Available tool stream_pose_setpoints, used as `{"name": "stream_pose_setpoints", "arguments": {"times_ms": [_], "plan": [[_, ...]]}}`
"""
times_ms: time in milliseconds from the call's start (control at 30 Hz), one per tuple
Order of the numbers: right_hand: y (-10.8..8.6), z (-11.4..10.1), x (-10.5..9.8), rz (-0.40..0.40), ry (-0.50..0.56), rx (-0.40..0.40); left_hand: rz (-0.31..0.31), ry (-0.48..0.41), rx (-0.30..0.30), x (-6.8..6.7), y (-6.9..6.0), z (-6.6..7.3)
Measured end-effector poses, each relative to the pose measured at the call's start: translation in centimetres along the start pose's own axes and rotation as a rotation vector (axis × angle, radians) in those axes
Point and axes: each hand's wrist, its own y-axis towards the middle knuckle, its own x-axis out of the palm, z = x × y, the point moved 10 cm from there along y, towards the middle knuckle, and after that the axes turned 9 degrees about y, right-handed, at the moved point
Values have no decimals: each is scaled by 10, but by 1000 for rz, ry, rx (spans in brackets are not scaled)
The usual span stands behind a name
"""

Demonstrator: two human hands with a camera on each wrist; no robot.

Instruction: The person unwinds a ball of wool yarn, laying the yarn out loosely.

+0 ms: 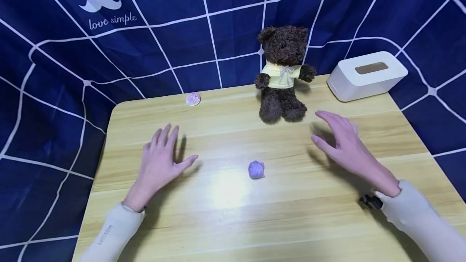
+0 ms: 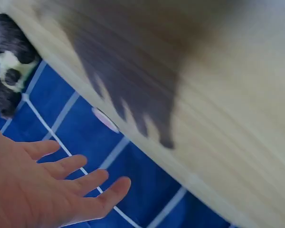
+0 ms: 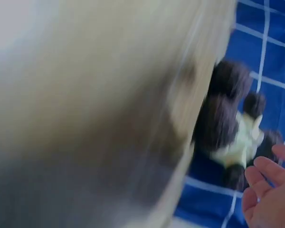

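Over the left part of the wooden table, my left hand (image 1: 159, 164) is spread with its fingers straight and holds nothing. My right hand (image 1: 344, 142) hovers at the right, thumb apart from the extended fingers, also holding nothing. Between the two hands lies a small ball of purple yarn (image 1: 256, 170), touched by neither. A dark brown teddy bear (image 1: 282, 102) in a pale yellow top sits at the table's back edge, nearest to my right hand. In the right wrist view the bear (image 3: 218, 123) appears beyond the fingers.
A white tissue box (image 1: 367, 86) stands at the back right corner of the table (image 1: 204, 229). Near the back edge, left of the bear, lies a round pink patterned disc (image 1: 193, 99). Dark blue cloth (image 1: 182, 23) with white lines hangs behind and beside the table.
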Motion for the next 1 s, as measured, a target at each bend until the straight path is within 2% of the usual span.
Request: {"name": "stream_pose_setpoints", "arguments": {"times_ms": [200, 367, 500, 633, 733, 867, 1000], "plan": [[-6, -11, 33, -59, 252, 143, -29, -195, 41, 5, -6, 46], [-10, -20, 64, -118, 501, 199, -44, -329, 105, 9, -6, 82], [-13, -23, 85, -153, 607, 230, -85, -456, 129, 18, -6, 103], [-16, -27, 102, -199, 653, 259, -162, -629, 109, 28, -6, 116], [-19, -30, 112, -239, 657, 281, -227, -712, 96, 37, -5, 125], [-22, -32, 124, -290, 632, 308, -285, -747, 120, 47, -4, 140], [-22, -34, 138, -340, 601, 328, -341, -736, 158, 56, -1, 157]]}}
